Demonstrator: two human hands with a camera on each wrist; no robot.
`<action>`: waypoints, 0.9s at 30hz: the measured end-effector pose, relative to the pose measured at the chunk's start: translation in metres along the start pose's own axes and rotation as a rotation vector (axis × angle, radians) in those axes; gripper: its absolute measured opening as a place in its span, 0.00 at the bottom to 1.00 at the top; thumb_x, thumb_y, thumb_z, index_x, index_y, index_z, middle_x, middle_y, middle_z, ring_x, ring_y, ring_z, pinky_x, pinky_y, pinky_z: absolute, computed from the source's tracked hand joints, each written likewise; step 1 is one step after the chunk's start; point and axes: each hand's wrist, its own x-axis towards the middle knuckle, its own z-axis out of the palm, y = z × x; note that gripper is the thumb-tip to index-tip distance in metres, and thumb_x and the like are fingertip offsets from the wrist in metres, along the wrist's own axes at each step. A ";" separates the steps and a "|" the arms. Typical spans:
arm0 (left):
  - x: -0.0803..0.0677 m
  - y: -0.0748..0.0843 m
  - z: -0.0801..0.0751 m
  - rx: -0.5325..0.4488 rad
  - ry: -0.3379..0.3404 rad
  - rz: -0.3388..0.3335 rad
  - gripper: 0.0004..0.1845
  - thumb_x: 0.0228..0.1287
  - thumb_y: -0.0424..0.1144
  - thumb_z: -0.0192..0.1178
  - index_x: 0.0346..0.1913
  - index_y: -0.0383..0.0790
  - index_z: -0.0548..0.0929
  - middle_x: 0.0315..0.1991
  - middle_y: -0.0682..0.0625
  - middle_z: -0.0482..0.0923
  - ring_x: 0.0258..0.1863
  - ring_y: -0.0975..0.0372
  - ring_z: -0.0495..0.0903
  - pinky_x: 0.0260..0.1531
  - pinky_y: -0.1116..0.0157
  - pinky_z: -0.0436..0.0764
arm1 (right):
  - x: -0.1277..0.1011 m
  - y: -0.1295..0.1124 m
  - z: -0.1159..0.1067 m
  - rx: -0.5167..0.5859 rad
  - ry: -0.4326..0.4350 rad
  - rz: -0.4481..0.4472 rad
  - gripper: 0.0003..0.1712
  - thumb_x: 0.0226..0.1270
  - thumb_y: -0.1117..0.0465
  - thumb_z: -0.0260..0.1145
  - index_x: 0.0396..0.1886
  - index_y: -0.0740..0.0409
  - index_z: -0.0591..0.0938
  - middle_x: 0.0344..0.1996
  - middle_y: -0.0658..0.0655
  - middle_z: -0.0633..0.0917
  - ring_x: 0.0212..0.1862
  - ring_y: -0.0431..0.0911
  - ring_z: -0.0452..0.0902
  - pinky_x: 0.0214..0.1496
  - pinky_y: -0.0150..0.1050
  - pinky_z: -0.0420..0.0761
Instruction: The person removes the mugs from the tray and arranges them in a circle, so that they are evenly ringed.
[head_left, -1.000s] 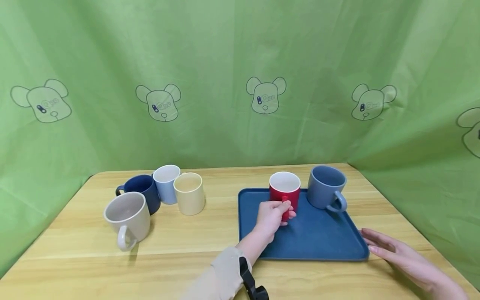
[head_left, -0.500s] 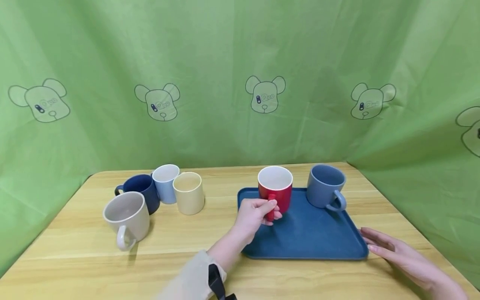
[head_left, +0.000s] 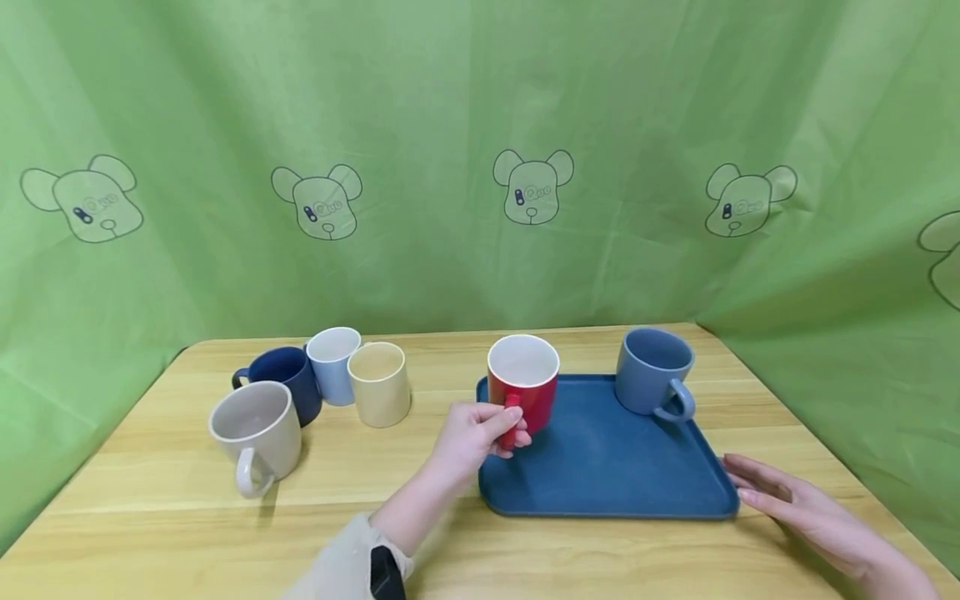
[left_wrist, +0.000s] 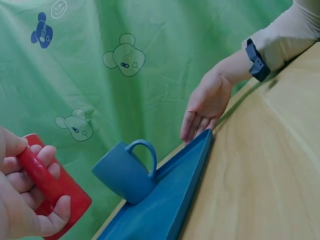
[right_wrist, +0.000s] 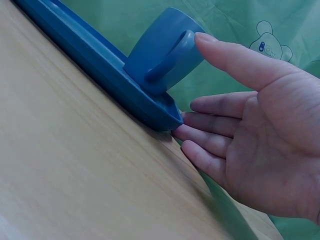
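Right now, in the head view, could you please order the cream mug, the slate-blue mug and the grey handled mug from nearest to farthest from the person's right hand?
1. Slate-blue mug, on the blue tray's far right corner, closest to the right hand.
2. Cream mug, on the table left of the tray.
3. Grey handled mug, far left, front of the cluster.

The red mug's handle (head_left: 512, 421) is mostly covered by the curled fingers of the left hand (head_left: 472, 433), and in the left wrist view the red mug (left_wrist: 52, 187) runs off the frame's left and bottom edges. Beyond that hand, the dark blue mug (head_left: 281, 392) is partly hidden behind the grey mug (head_left: 255, 433). The right hand (head_left: 802, 508) is cut off at the wrist by the head view's lower right corner, and the tray (right_wrist: 90, 70) under its fingertips runs out at the top left of the right wrist view.
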 end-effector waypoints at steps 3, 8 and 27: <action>-0.006 -0.001 -0.006 0.010 -0.007 0.005 0.16 0.64 0.35 0.56 0.39 0.18 0.79 0.28 0.38 0.83 0.29 0.59 0.84 0.28 0.67 0.80 | 0.000 0.000 0.000 -0.016 0.002 0.014 0.33 0.75 0.59 0.46 0.70 0.72 0.48 0.51 0.22 0.66 0.51 0.19 0.62 0.45 0.23 0.68; -0.015 0.000 -0.014 0.025 -0.008 0.010 0.17 0.64 0.35 0.57 0.38 0.17 0.79 0.28 0.39 0.83 0.29 0.60 0.84 0.29 0.67 0.80 | 0.000 -0.001 0.001 -0.047 0.018 0.037 0.33 0.75 0.57 0.46 0.70 0.71 0.48 0.50 0.22 0.65 0.51 0.18 0.62 0.44 0.23 0.68; -0.043 -0.002 -0.052 0.024 0.073 -0.010 0.17 0.65 0.32 0.54 0.38 0.12 0.75 0.24 0.43 0.83 0.24 0.65 0.79 0.30 0.66 0.79 | 0.003 -0.001 0.000 -0.041 -0.001 0.027 0.33 0.75 0.57 0.45 0.70 0.72 0.47 0.50 0.21 0.64 0.51 0.18 0.62 0.45 0.23 0.68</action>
